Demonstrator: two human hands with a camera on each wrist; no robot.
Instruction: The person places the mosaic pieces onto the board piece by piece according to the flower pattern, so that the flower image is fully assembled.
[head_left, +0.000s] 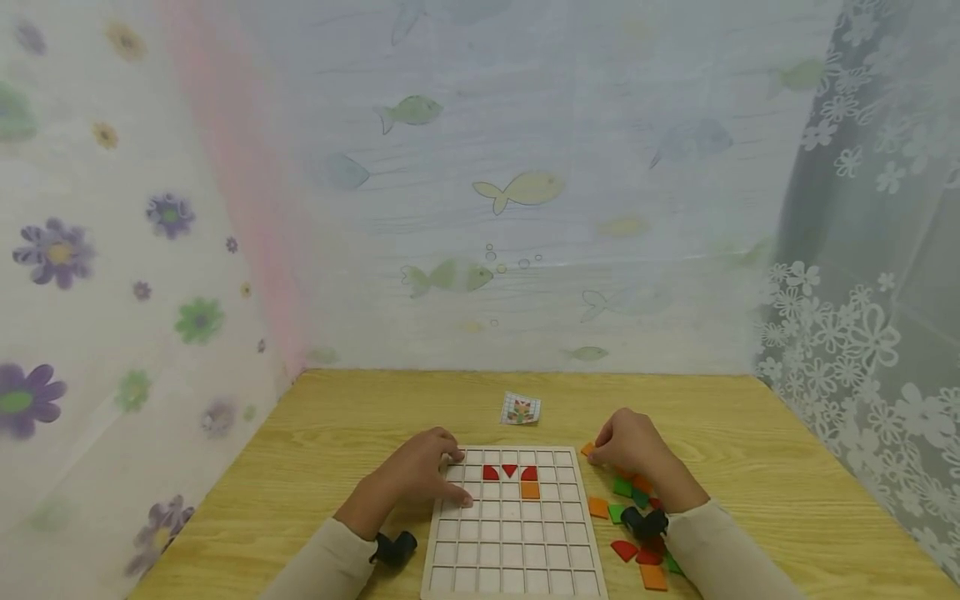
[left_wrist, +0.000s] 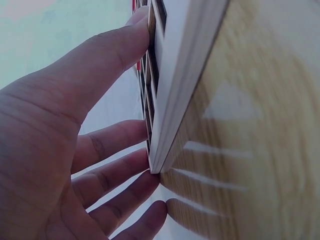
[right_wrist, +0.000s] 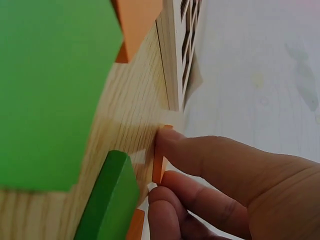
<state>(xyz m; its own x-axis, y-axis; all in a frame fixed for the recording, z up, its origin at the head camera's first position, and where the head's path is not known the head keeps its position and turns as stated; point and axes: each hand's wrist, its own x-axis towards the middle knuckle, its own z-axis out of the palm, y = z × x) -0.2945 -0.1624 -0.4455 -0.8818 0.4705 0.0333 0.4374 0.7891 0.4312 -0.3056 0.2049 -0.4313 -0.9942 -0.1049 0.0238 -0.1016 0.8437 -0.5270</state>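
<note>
A pale wooden grid board (head_left: 512,531) lies on the table. Red quarter-round tiles (head_left: 491,473) flank a red triangular tile (head_left: 509,471) in an upper row, and an orange square tile (head_left: 529,491) sits below the right-hand one. My left hand (head_left: 422,468) rests on the board's left edge, thumb and fingertips touching it, fingers spread. Just off the board's upper right corner, my right hand (head_left: 637,450) pinches an orange tile (right_wrist: 159,165) between thumb and index finger. In the right wrist view this tile is at the table surface.
Loose orange, green and red tiles, such as an orange square (head_left: 653,577) and a red quarter-round (head_left: 623,550), are scattered right of the board, partly under my right forearm. A small pattern card (head_left: 521,408) lies behind the board. Patterned curtains (head_left: 525,317) surround the table.
</note>
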